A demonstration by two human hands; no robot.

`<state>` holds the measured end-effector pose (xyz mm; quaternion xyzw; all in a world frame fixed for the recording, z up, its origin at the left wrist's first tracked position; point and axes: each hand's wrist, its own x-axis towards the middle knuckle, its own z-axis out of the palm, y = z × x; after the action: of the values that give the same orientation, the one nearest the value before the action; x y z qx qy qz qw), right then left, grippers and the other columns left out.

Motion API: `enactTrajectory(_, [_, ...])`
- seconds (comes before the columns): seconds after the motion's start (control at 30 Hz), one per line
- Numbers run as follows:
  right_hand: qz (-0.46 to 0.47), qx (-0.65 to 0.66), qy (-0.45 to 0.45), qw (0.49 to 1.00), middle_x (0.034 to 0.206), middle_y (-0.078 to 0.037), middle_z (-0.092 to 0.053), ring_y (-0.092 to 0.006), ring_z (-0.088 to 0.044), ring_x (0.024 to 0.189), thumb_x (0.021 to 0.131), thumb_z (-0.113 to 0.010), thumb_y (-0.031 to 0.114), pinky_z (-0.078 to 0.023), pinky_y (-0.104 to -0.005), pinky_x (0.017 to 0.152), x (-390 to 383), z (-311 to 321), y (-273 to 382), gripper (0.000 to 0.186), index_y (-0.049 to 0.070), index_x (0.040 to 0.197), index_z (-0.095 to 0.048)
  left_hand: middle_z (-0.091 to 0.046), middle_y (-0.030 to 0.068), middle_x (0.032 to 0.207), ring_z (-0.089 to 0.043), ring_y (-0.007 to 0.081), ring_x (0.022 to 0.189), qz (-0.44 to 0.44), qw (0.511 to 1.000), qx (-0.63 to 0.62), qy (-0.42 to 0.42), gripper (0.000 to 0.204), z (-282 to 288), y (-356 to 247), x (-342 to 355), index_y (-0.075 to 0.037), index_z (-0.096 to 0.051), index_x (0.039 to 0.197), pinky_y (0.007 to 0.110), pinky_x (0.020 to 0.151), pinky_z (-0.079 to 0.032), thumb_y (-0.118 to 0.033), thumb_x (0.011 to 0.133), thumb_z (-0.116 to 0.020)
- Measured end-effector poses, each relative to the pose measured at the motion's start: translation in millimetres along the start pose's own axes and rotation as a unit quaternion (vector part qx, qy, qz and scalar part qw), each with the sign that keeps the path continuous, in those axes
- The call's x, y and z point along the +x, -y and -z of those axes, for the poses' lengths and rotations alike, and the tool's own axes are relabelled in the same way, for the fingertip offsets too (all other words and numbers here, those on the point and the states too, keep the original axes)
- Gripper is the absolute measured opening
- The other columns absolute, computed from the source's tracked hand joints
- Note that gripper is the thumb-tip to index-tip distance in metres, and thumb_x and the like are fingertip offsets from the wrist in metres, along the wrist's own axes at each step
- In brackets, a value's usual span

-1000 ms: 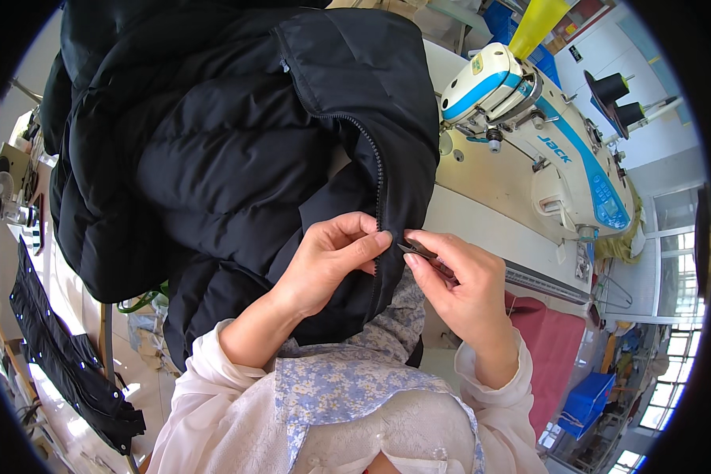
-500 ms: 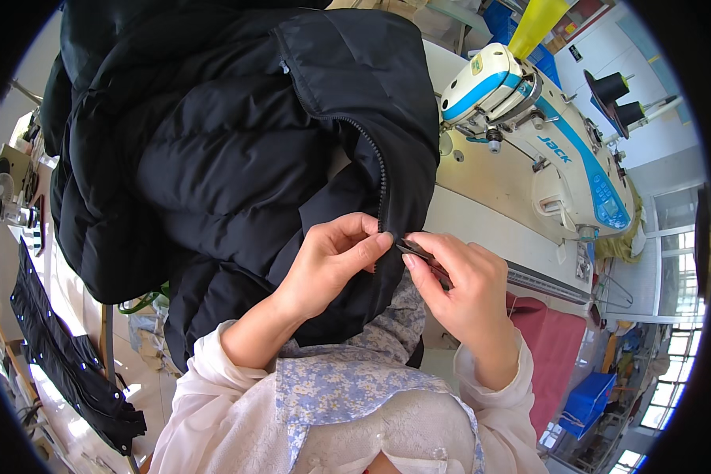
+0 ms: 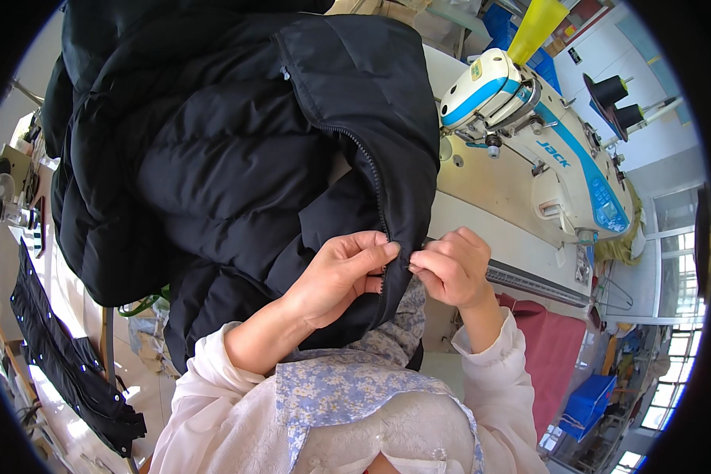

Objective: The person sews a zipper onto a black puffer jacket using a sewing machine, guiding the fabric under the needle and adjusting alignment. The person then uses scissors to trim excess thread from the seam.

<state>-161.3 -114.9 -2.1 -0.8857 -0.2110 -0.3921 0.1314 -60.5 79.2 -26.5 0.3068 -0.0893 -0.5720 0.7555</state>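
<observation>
A black padded jacket (image 3: 213, 150) lies heaped in front of me, its toothed zipper (image 3: 379, 189) running down the right side to my hands. With thumb and fingers, my left hand (image 3: 336, 276) pinches the jacket's edge at the zipper. Just right of it, my right hand (image 3: 454, 268) is closed in a pinch beside the same edge. A dark bit shows at its fingertips, too small to name. Its curled fingers hide whatever else lies in the palm.
A white and blue sewing machine (image 3: 545, 142) stands on the table to the right, with black thread spools (image 3: 616, 103) behind it. Dark red cloth (image 3: 545, 347) hangs below the table edge. Black garment strips (image 3: 71, 355) hang at the left. A blue bin (image 3: 588, 403) sits lower right.
My right hand has turned and curled its fingers in; the slim dark tool seen in it earlier is now mostly hidden. My left hand has shifted slightly, still pinching the zipper edge.
</observation>
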Motion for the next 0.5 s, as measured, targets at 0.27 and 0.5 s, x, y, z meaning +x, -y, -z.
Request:
enactTrajectory(0.27, [-0.314, 0.233, -0.021, 0.920, 0.070, 0.005, -0.058, -0.0037, -0.041, 0.053, 0.074, -0.095, 0.021, -0.032, -0.0198, 0.047, 22, 19, 24, 0.041, 0.011, 0.103, -0.067, -0.066, -0.0073, 0.096, -0.062, 0.0011, 0.085, -0.046, 0.997, 0.048, -0.038, 0.009, -7, 0, -3, -0.011, -0.068, 0.103, 0.020, 0.073, -0.052, -0.020, 0.101, -0.071])
enactTrajectory(0.5, [-0.333, 0.160, 0.060, 0.927, 0.069, 0.001, -0.062, -0.0060, -0.051, 0.053, 0.080, -0.088, 0.009, -0.038, -0.0217, 0.048, 29, 22, 36, 0.029, 0.008, 0.100, -0.067, -0.067, -0.0052, 0.095, -0.062, 0.0023, 0.086, -0.086, 0.991, 0.093, -0.031, 0.010, -10, -2, -5, -0.009, -0.067, 0.104, 0.021, 0.074, -0.052, -0.017, 0.101, -0.071])
